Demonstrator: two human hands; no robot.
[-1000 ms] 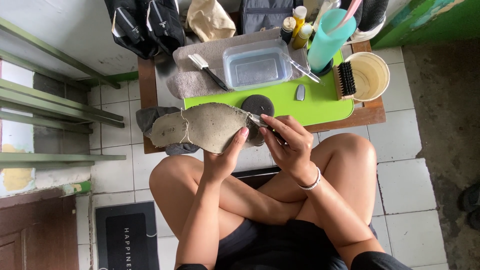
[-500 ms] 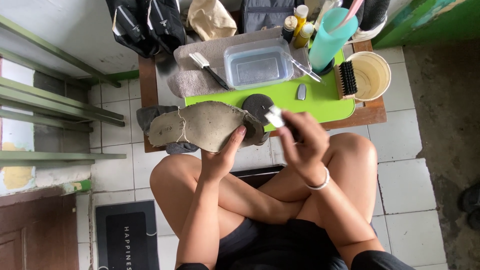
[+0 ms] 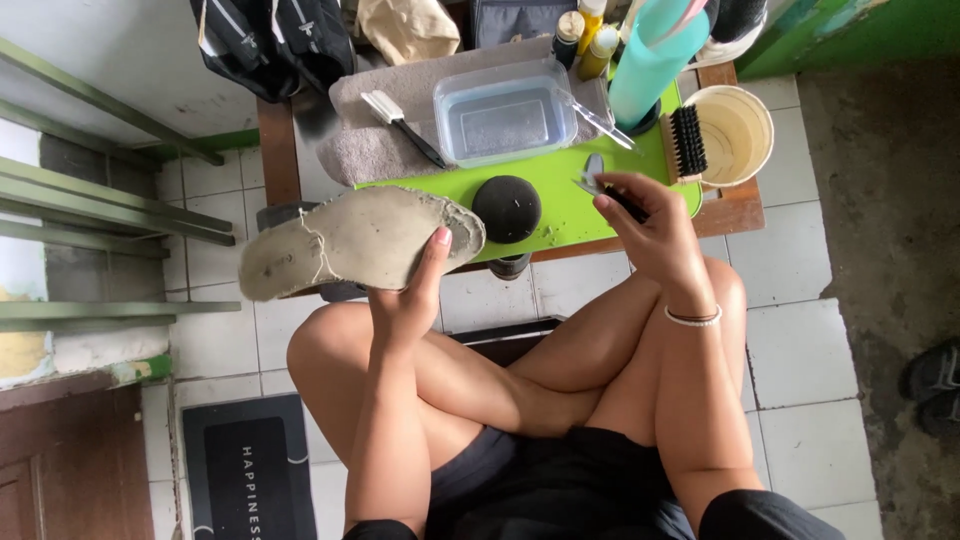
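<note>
My left hand (image 3: 412,296) grips a worn grey shoe (image 3: 355,240) from below, sole turned up, just in front of the low table. A loose thread hangs across the sole. My right hand (image 3: 652,232) is raised over the green mat (image 3: 560,195) and holds a small dark-handled tool (image 3: 612,192) with a metal tip, well to the right of the shoe. A round black tin (image 3: 506,208) sits on the mat between my two hands.
On the table stand a clear plastic tub of water (image 3: 505,122), a grey towel (image 3: 372,150) with a small brush (image 3: 400,123), a teal cup (image 3: 655,60), bottles, a black-bristled brush (image 3: 687,140) and a cream bucket (image 3: 738,132). Black bags (image 3: 275,40) lie behind. A doormat (image 3: 240,465) lies lower left.
My right hand has lifted away from the shoe's heel and moved right over the green mat with the tool. The shoe has tilted and shifted slightly left in my left hand.
</note>
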